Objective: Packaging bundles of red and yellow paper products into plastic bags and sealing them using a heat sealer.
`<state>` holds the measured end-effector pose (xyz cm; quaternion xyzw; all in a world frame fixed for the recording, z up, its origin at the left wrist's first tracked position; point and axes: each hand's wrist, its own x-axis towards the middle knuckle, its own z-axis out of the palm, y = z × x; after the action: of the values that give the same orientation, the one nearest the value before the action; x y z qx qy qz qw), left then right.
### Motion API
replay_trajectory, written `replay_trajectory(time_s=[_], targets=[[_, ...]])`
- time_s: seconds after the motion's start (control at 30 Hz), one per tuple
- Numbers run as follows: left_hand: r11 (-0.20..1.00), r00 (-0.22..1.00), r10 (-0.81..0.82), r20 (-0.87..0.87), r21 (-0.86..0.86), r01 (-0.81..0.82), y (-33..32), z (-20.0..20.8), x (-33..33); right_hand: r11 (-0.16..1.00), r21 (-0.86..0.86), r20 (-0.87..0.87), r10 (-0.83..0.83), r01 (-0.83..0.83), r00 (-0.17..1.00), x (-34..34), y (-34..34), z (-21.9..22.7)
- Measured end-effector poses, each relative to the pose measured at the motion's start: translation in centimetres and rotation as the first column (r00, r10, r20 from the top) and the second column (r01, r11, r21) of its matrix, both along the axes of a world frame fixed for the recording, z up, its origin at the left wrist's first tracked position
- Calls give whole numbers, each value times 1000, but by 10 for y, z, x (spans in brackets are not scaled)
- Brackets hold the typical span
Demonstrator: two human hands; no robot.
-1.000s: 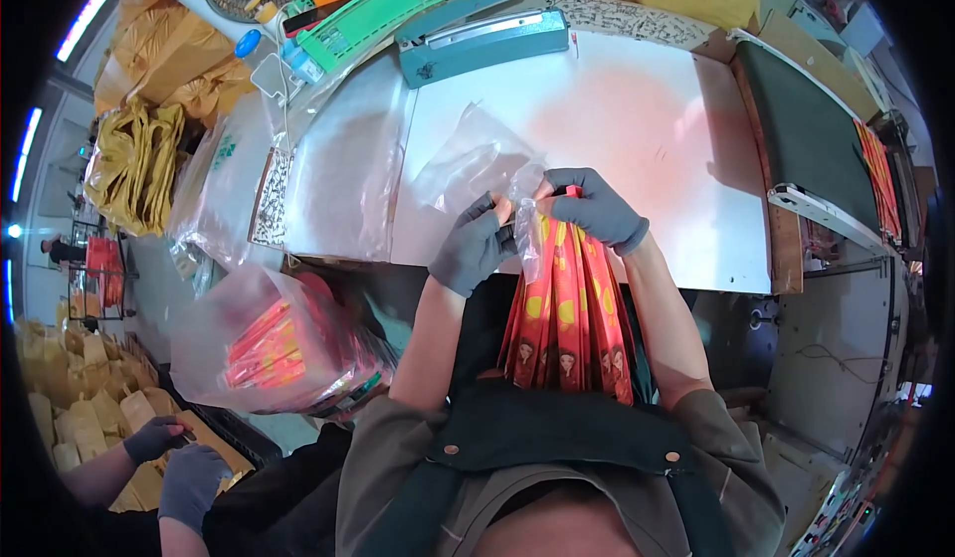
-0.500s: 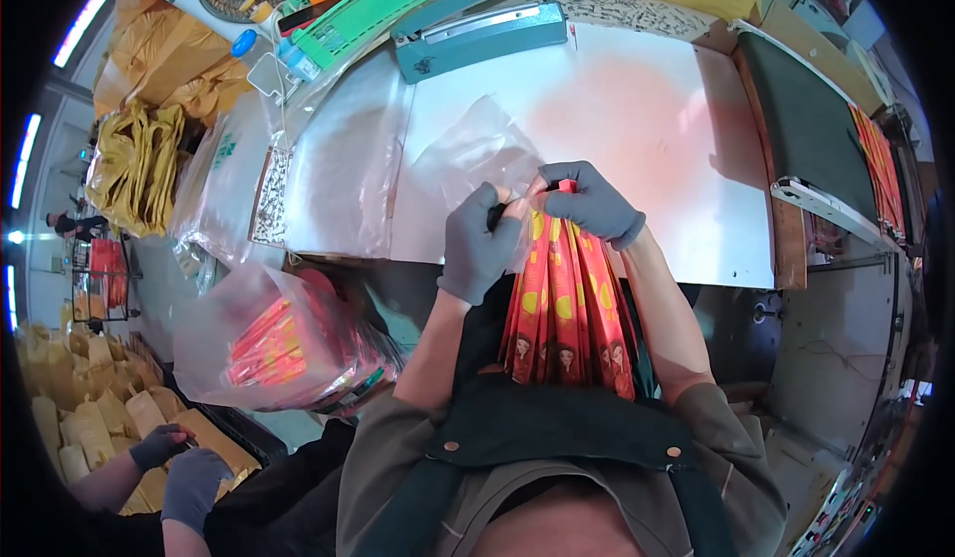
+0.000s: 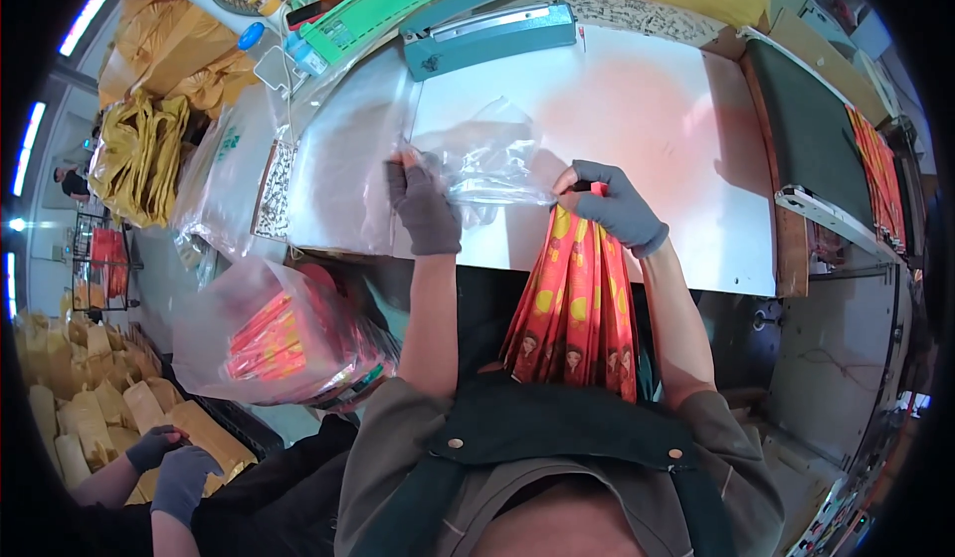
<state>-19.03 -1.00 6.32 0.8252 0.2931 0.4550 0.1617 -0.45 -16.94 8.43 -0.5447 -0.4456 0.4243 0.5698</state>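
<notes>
My right hand, in a grey fingerless glove, pinches the gathered top of a red pleated bundle. The bundle has yellow spots and printed figures, and its folds flare downward against my apron. A clear plastic bag is stretched sideways over the white tabletop, with one end at my right fingertips. My left hand, gloved the same way, grips the bag's other end, fingers closed.
More clear plastic sheets lie left on the table. A teal bar-shaped sealer stands at the back beside a green basket. A filled clear bag sits lower left, near a co-worker's gloved hands.
My left hand has moved left, away from my right hand, drawing the clear bag out between them. My right hand has shifted slightly right and still holds the red pleated bundle.
</notes>
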Motion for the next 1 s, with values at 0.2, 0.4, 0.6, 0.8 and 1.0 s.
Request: replay_trajectory(time_s=[0.2, 0.4, 0.6, 0.8, 1.0], targets=[[972, 972, -234, 34, -16, 235, -43, 29, 31, 990, -25, -44, 135, -136, 990, -8, -3, 20], [823, 826, -561, -55, 72, 564, -69, 12, 11, 997, 7, -75, 78, -78, 994, -1, 5, -6], [834, 910, -197, 365, -426, 351, -74, 6, 25, 986, -6, -231, 163, -169, 959, 0, 8, -4], [681, 715, -671, -196, 219, 699, -79, 8, 10, 976, 86, -255, 213, -198, 943, 4, 18, -20], [736, 786, -617, -19, -366, 569, -71, -11, -6, 967, 254, -250, 84, -18, 965, 0, 27, -39]])
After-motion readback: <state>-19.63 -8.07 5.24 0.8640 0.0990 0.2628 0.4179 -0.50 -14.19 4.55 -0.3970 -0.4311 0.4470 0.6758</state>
